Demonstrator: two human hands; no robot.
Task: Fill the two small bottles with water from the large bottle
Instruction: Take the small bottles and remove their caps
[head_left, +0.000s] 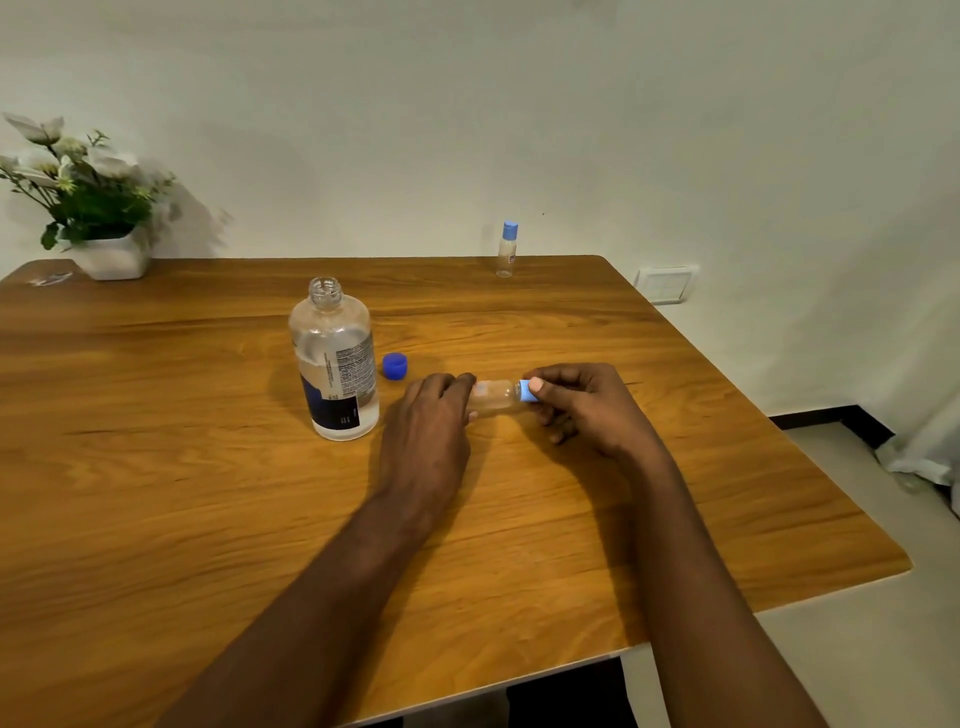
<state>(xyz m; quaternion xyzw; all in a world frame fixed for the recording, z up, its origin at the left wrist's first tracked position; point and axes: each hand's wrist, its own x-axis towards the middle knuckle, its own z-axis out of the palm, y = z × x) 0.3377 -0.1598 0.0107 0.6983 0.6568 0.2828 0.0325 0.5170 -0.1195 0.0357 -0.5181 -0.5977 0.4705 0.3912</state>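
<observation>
I hold a small bottle (497, 397) on its side, just above the table (208, 493), with both my hands. My left hand (428, 431) wraps around the bottom end of it, so my fingers are closed on the clear body. My right hand (584, 402) pinches its light blue cap (527, 391) with my thumb on top and my fingers under. The cap is on the bottle. The bottle looks clear, and I cannot tell if there is any water in it. The big bottle (335, 364) stands up on the table just to the left of my left hand. Its top is open. It has water in it, up to a little past the middle, and a dark and white label on the side. Its blue lid (395, 365) sits on the table just to the right of it, between the big bottle and my hands. It does not touch the big bottle. The other small bottle (507, 249) stands up far away at the back edge of the table, near the wall (519, 104). It has its blue cap on too. It looks clear. A white pot of flowers (88, 208) sits at the back left corner of the table, well apart from all the bottles.
</observation>
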